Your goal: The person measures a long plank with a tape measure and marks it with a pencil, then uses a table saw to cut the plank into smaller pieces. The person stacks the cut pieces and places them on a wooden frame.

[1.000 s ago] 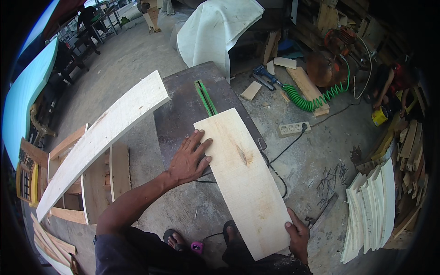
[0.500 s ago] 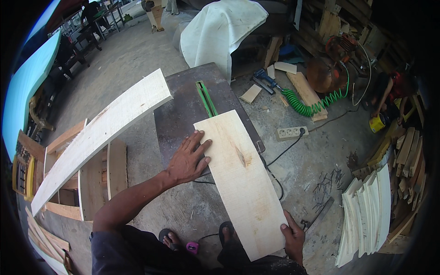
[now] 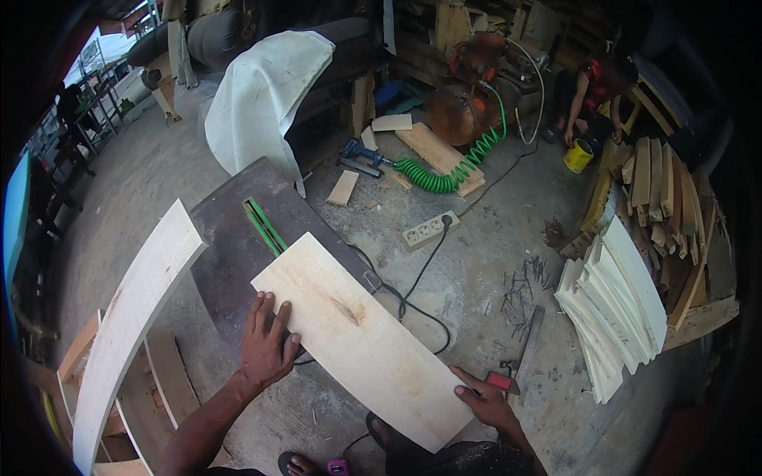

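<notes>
A pale wooden board [image 3: 361, 337] with a dark knot lies slanted over the near side of a dark tabletop [image 3: 226, 238]. Its far end reaches the green-edged slot [image 3: 260, 224] in that top. My left hand [image 3: 268, 343] rests along the board's left edge, fingers stretched out and touching it. At the near right corner, my right hand [image 3: 484, 397] grips the board, thumb on top and the other fingers hidden underneath. A long pale plank [image 3: 135, 321] stretches along the left, above a wooden frame [image 3: 163, 377].
On the floor are a socket strip [image 3: 429, 231], a blue air tool [image 3: 363, 151] and a green coiled hose [image 3: 436, 178]. Thin pale boards [image 3: 611, 309] stand stacked at the right. Behind them another person [image 3: 591, 95] crouches by a yellow tin [image 3: 579, 156]. Scattered nails lie nearby.
My view has swung to the right, so the table and floor items appear further left. The board lies more slanted in the picture. Both hands keep their places on it.
</notes>
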Available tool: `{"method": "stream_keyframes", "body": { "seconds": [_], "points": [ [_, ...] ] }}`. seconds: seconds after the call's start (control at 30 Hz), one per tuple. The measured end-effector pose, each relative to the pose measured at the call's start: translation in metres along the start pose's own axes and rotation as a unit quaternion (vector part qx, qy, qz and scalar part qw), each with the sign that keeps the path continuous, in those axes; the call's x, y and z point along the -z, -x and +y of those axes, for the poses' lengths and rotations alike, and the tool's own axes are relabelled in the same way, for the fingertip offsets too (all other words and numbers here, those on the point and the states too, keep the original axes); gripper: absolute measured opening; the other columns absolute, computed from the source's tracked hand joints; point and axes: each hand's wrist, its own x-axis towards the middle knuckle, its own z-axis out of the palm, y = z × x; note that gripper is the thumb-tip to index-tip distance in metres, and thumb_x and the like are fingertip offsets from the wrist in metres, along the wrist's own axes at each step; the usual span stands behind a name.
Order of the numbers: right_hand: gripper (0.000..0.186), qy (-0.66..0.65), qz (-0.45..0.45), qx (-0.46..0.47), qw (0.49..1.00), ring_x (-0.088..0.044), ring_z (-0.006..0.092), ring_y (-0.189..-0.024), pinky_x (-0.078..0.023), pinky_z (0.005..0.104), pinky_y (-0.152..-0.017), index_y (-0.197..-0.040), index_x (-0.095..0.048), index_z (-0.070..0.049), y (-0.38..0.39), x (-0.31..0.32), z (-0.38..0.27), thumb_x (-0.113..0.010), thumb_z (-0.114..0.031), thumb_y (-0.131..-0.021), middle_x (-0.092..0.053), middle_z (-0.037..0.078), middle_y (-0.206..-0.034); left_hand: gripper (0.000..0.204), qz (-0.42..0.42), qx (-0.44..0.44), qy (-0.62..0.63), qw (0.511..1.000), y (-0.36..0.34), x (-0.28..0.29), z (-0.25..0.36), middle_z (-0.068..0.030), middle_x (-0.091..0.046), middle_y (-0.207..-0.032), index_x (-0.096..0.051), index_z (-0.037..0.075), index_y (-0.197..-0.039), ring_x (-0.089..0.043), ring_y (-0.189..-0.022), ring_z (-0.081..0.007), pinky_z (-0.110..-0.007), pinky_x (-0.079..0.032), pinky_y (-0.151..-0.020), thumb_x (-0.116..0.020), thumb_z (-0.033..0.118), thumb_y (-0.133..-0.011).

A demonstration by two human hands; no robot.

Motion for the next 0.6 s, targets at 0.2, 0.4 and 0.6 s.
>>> {"method": "stream_keyframes", "body": {
  "seconds": [0.2, 0.4, 0.6],
  "points": [
    [0.050, 0.107, 0.018, -0.035, 0.994, -0.067, 0.0277, -0.121, -0.050, 0.0355, -0.104, -0.151, -0.053, -0.018, -0.018, 0.010, -0.005, -0.053, -0.042, -0.107, -0.065, 0.016, -0.139, 0.054, 0.044, -0.050, -0.101, 0.993, 0.028, 0.005, 0.000, -0.0344, -0.046, -0.134, -0.048, -0.004, -0.140, -0.042, -0.131, -0.0504, -0.065, -0.036, -0.107, -0.055, 0.032, -0.100],
    [0.060, 0.166, -0.004, -0.048, 0.985, -0.069, 0.0348, -0.114, -0.053, 0.0399, -0.098, -0.138, -0.062, -0.012, -0.016, 0.000, 0.034, -0.060, -0.057, -0.099, -0.070, 0.020, -0.125, 0.036, 0.194, -0.157, -0.133, 0.959, 0.005, 0.015, 0.030, -0.0182, -0.070, -0.095, -0.068, 0.001, -0.124, -0.068, -0.095, -0.0368, -0.047, -0.053, -0.089, -0.062, 0.026, -0.100],
    [0.061, 0.154, -0.020, -0.064, 0.986, -0.071, 0.0391, -0.104, -0.055, 0.0435, -0.089, -0.126, -0.068, -0.007, -0.020, -0.021, 0.053, -0.062, -0.060, -0.097, -0.074, 0.022, -0.108, 0.050, 0.033, -0.089, -0.116, 0.989, 0.024, 0.002, 0.001, -0.0317, -0.047, -0.134, -0.053, -0.004, -0.136, -0.041, -0.131, -0.0494, -0.065, -0.032, -0.104, -0.051, 0.030, -0.099]
  ]
}}
